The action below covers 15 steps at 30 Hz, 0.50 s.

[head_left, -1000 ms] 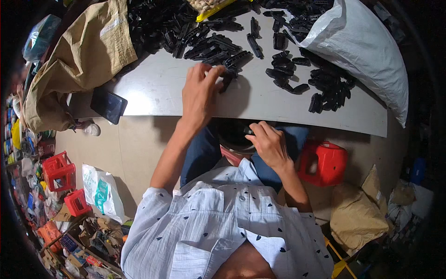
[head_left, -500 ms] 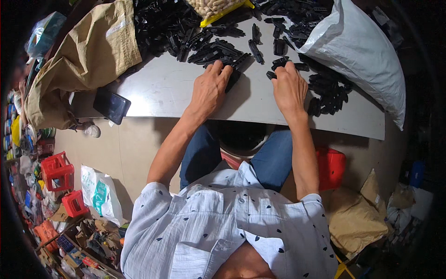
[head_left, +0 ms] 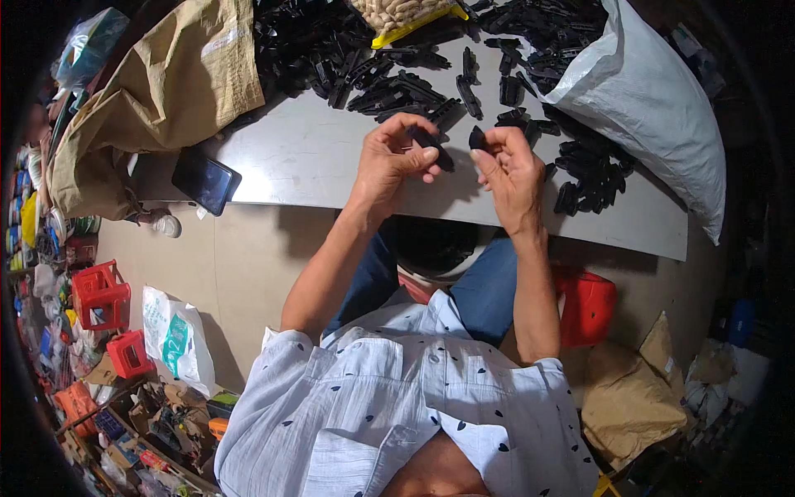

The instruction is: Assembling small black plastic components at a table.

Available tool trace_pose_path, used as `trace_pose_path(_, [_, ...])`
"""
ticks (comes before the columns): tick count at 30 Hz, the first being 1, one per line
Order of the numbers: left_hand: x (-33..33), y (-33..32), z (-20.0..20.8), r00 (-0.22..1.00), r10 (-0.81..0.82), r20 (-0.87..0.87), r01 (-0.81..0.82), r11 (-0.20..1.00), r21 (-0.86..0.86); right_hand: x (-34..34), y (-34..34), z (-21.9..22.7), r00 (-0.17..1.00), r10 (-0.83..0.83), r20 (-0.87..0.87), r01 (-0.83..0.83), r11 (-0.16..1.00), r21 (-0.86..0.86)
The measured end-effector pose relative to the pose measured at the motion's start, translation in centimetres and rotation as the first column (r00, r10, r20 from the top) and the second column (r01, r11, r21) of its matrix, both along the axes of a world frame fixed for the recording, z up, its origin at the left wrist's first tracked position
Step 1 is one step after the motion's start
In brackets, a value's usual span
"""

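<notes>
Between the thumb and fingers of my left hand [head_left: 392,159] is a long black plastic part [head_left: 431,149], tilted above the table. My right hand [head_left: 511,170] pinches a smaller black plastic piece [head_left: 477,138], its lower end hidden by the fingertips. The two pieces are close together but apart. Just beyond my left hand lies a loose heap of similar long black parts [head_left: 397,93]. To the right of my right hand is a pile of short black pieces [head_left: 592,178]. What exactly these parts are, I cannot tell.
On the grey table [head_left: 286,170], a phone [head_left: 204,182] lies near the left edge beside a brown sack [head_left: 178,91]. A white sack [head_left: 654,108] lies at the right. A bag of peanuts [head_left: 402,15] rests at the back. A tub [head_left: 435,248] stands between my knees.
Both hands have come up off the parts on the table and drawn nearer each other. The left now lifts a long black part, the right a smaller black piece.
</notes>
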<state>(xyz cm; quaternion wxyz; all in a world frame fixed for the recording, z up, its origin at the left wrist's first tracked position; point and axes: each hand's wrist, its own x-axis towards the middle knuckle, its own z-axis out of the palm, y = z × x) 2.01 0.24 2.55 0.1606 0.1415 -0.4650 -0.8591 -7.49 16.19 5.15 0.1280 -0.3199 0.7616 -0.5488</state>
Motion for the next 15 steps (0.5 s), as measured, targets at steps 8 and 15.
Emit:
trace_pose_path(8, [-0.3, 1.4, -1.5, 0.984, -0.115, -0.134, 0.127, 0.988, 0.082, 1.8, 0.7, 0.0, 0.956, 0.017, -0.292, -0.041, 0.996, -0.077])
trace_pose_path(15, [1.2, 2.7, -1.0, 0.96, -0.188, -0.21, 0.176, 0.982, -0.073, 3.0, 1.2, 0.0, 0.893, 0.01, -0.449, -0.035, 0.998, -0.048])
